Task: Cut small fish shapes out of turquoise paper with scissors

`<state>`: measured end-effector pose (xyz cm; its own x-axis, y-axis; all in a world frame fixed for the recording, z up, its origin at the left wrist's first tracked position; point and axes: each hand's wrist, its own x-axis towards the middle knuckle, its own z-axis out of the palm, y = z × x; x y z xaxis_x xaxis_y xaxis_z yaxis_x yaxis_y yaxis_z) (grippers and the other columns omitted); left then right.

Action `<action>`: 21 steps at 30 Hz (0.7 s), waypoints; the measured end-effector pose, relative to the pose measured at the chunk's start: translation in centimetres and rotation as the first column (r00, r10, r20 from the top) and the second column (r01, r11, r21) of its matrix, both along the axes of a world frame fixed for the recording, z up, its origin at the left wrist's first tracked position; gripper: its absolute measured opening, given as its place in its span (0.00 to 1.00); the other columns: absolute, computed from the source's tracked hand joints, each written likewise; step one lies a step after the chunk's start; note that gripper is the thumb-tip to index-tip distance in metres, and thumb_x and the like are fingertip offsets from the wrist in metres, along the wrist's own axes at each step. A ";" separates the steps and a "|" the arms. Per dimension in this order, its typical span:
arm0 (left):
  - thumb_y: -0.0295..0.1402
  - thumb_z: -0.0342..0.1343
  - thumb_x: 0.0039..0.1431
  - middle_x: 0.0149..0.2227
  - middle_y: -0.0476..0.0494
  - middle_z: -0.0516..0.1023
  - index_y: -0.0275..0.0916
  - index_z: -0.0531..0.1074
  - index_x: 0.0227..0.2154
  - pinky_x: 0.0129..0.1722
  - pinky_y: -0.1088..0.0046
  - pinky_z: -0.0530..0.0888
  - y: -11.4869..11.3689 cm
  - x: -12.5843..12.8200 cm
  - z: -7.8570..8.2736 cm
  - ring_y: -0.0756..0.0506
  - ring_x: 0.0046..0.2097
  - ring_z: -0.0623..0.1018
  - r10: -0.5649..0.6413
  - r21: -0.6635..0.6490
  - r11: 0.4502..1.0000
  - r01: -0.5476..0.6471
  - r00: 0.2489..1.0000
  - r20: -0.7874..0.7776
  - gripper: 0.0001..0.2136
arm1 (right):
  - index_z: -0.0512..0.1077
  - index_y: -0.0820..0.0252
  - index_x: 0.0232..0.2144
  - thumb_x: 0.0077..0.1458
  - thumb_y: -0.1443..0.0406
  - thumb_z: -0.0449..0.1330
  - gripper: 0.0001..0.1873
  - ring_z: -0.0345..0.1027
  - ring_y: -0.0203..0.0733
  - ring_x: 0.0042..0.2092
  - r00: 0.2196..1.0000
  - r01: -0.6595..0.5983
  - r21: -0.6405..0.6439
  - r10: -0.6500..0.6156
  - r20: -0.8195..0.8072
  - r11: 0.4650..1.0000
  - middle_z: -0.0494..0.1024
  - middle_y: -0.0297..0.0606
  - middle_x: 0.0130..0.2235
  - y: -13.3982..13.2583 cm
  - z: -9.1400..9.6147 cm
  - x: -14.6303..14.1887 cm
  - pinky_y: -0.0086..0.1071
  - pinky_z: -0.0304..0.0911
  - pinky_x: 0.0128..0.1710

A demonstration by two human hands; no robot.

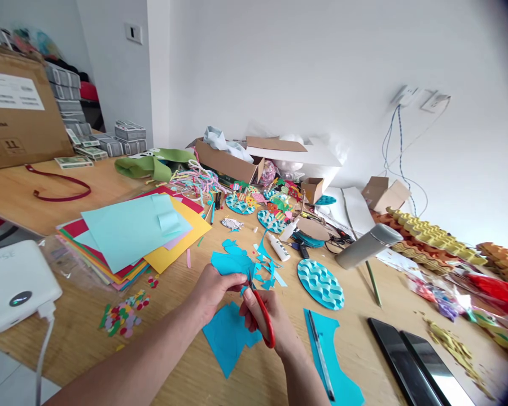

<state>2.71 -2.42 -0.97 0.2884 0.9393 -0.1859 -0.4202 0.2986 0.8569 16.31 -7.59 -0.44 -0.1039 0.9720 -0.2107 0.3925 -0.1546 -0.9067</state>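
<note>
Overall, a wooden table (355, 307) carries everything, its far edge running along the wall. Toward its far left corner stands a large cardboard carton (21, 127), its contents out of sight. By the middle of the far edge, a white box (324, 160) holds crinkled clear plastic (291, 167); just left of it, an open brown box (222, 160) has pale blue crumpled material (226, 144) bulging over its rim. Two smaller cardboard boxes sit farther right: one (385, 194) near the far right, and the smallest (312, 189) in front of the white box, its inside too dark to read. A grey bottle (366, 246) leans in view toward the right edge; a white glue bottle (278, 247) lies nearer the centre.

Both forearms reach in from the near edge and converge mid-table. The left hand (209, 290), wrist bent inward, pinches a blue paper piece (231, 263) firmly between thumb and fingers. The right hand (265, 316) is curled closely around red-handled scissors (268, 330), blades pointing away, against the paper's right side; how far they are parted, I cannot tell. Beneath the hands lies another blue sheet (225, 338); beyond them, small blue scraps (266, 272).
</note>
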 end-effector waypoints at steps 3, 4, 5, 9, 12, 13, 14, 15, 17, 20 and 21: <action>0.32 0.65 0.38 0.20 0.48 0.74 0.35 0.73 0.18 0.31 0.70 0.71 0.1 0.0 -0.1 0.48 0.26 0.72 -0.006 0.008 1.000 0.006 1.000 -0.009 0.07 | 0.70 0.65 0.19 0.50 0.36 0.51 0.36 0.58 0.32 0.17 1.000 0.022 -0.026 -0.022 0.004 0.999 0.66 0.35 0.15 0.1 -0.1 0.0 0.25 0.51 0.17; 0.32 0.65 0.38 0.20 0.48 0.73 0.35 0.73 0.18 0.31 0.70 0.71 0.1 0.0 -0.1 0.48 0.26 0.72 -0.009 0.009 1.000 0.009 1.000 -0.014 0.07 | 0.69 0.65 0.18 0.49 0.36 0.51 0.36 0.58 0.32 0.17 0.999 0.032 -0.034 -0.032 0.002 0.999 0.66 0.34 0.15 0.2 -0.1 0.0 0.25 0.50 0.16; 0.32 0.64 0.39 0.20 0.49 0.73 0.35 0.73 0.19 0.31 0.70 0.71 0.1 0.0 -0.1 0.48 0.26 0.72 -0.011 0.010 1.000 0.011 1.000 -0.019 0.06 | 0.69 0.64 0.18 0.48 0.36 0.52 0.36 0.57 0.31 0.17 0.999 0.040 -0.040 -0.040 -0.002 0.998 0.65 0.34 0.14 0.2 -0.2 0.0 0.25 0.50 0.16; 0.32 0.64 0.39 0.20 0.49 0.73 0.35 0.73 0.19 0.32 0.70 0.71 0.1 0.0 -0.2 0.48 0.27 0.73 -0.011 0.007 1.000 0.011 0.999 -0.031 0.06 | 0.67 0.63 0.16 0.48 0.36 0.52 0.36 0.56 0.31 0.16 0.999 0.052 -0.045 -0.052 -0.006 0.998 0.64 0.33 0.13 0.3 -0.3 0.1 0.25 0.48 0.15; 0.32 0.64 0.39 0.20 0.48 0.74 0.35 0.73 0.18 0.32 0.70 0.72 0.1 0.0 -0.1 0.48 0.27 0.73 -0.011 0.007 1.000 0.011 1.000 -0.028 0.07 | 0.67 0.63 0.15 0.48 0.35 0.51 0.37 0.55 0.30 0.15 0.999 0.052 -0.040 -0.051 0.002 0.998 0.64 0.33 0.13 0.2 -0.3 0.0 0.25 0.48 0.15; 0.32 0.64 0.39 0.20 0.48 0.74 0.35 0.73 0.18 0.32 0.70 0.72 0.1 0.0 0.0 0.48 0.27 0.73 -0.010 0.007 1.000 0.010 1.000 -0.024 0.07 | 0.67 0.63 0.15 0.48 0.35 0.51 0.37 0.55 0.30 0.15 0.999 0.053 -0.042 -0.053 0.004 0.998 0.63 0.33 0.13 0.2 -0.2 0.0 0.24 0.48 0.15; 0.32 0.65 0.38 0.20 0.48 0.74 0.35 0.73 0.18 0.32 0.70 0.72 0.1 0.0 0.0 0.48 0.27 0.73 -0.009 0.007 1.000 0.009 1.000 -0.019 0.07 | 0.66 0.63 0.15 0.48 0.35 0.51 0.37 0.55 0.30 0.15 0.998 0.055 -0.043 -0.055 0.005 0.998 0.63 0.33 0.12 0.1 -0.2 0.0 0.24 0.48 0.14; 0.32 0.65 0.38 0.20 0.48 0.74 0.35 0.73 0.18 0.32 0.70 0.72 0.1 0.0 0.0 0.48 0.27 0.73 -0.010 0.008 1.000 0.010 1.000 -0.013 0.07 | 0.66 0.63 0.15 0.48 0.35 0.51 0.37 0.55 0.30 0.14 0.998 0.055 -0.044 -0.055 0.004 0.998 0.63 0.34 0.12 0.1 -0.2 0.0 0.24 0.48 0.14; 0.32 0.65 0.38 0.20 0.48 0.74 0.34 0.73 0.18 0.31 0.70 0.72 0.1 0.0 0.1 0.48 0.26 0.73 -0.015 0.010 1.000 0.015 1.000 -0.004 0.07 | 0.66 0.63 0.15 0.48 0.35 0.50 0.37 0.55 0.30 0.14 0.998 0.056 -0.043 -0.056 0.002 0.997 0.63 0.34 0.12 0.1 -0.1 0.0 0.24 0.48 0.14; 0.32 0.65 0.38 0.21 0.48 0.75 0.34 0.74 0.19 0.32 0.70 0.72 0.1 -0.1 0.0 0.48 0.27 0.73 -0.026 0.014 1.000 0.026 1.000 0.000 0.07 | 0.66 0.63 0.15 0.48 0.35 0.50 0.37 0.55 0.30 0.14 0.998 0.055 -0.044 -0.055 0.008 0.998 0.63 0.34 0.12 0.0 -0.1 0.0 0.24 0.48 0.14; 0.31 0.65 0.39 0.21 0.48 0.75 0.34 0.74 0.19 0.32 0.70 0.72 0.1 -0.1 0.0 0.48 0.27 0.74 -0.027 0.013 1.000 0.027 1.000 0.000 0.07 | 0.66 0.63 0.15 0.48 0.35 0.50 0.38 0.55 0.30 0.14 0.998 0.056 -0.045 -0.055 0.012 0.997 0.63 0.34 0.12 0.1 -0.1 0.0 0.24 0.48 0.14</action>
